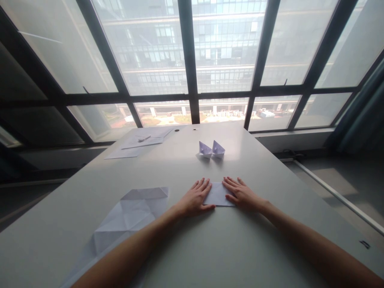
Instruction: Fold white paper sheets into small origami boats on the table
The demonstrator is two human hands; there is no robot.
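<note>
A small folded white paper (219, 195) lies flat on the white table between my hands. My left hand (196, 198) rests on its left edge, palm down with fingers spread. On its right side lies my right hand (241, 195), also flat with the fingers apart. Beyond them stand two folded paper shapes with pointed tops, one on the left (205, 150) and one on the right (218, 150), side by side. A large creased sheet (129, 218) lies to the left, partly under my left forearm.
Flat paper sheets (147, 138) with a small pen-like item (144, 139) on top lie at the table's far left. The white table (180, 168) reaches toward large windows. A dark curtain (360, 112) hangs at right.
</note>
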